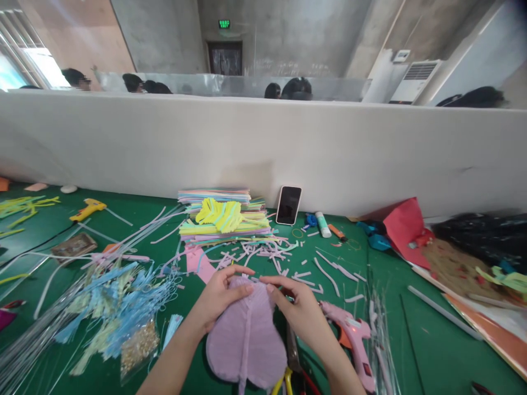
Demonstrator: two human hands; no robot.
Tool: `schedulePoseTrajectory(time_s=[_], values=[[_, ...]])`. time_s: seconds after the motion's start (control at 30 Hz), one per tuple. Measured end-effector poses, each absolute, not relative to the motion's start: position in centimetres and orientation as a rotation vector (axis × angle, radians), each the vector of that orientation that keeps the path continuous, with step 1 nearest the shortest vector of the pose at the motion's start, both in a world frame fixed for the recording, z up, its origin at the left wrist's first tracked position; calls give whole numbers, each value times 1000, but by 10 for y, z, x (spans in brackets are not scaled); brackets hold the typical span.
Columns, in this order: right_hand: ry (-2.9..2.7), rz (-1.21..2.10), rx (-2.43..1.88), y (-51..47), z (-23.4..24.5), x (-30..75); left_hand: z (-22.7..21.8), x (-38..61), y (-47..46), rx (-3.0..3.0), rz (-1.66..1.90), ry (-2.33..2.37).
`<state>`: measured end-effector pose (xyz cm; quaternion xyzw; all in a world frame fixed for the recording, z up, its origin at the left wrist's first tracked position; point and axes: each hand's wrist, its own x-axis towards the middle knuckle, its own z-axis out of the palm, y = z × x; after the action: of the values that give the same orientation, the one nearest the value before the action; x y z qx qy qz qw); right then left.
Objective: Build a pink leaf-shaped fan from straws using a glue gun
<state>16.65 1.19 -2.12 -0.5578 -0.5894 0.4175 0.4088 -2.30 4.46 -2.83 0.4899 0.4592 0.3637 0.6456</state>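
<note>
A flat pink pipe-cleaner piece (246, 340), shaped like a big leaf or heart with a middle rib, lies over the green table (411, 340) in front of me. My left hand (220, 299) pinches its top left edge, fingers curled on it. My right hand (298, 312) grips its top right edge the same way. The fingertips of both hands nearly meet at the top of the piece.
A pink glue gun (354, 340) lies right of my right hand, pliers (294, 367) under it. A stack of coloured pipe cleaners (224, 216), a phone (289, 204), a glue stick (323, 224) and red paper (401, 227) stand by the white partition (263, 142). Blue pieces (119, 299) and a yellow glue gun (88, 208) lie left.
</note>
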Motion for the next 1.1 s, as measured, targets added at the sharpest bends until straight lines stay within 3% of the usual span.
schedulePoseTrajectory(time_s=[1.1], values=[[-1512, 1224, -1332, 18, -26, 163, -28, -24, 42, 1383, 784, 1160]])
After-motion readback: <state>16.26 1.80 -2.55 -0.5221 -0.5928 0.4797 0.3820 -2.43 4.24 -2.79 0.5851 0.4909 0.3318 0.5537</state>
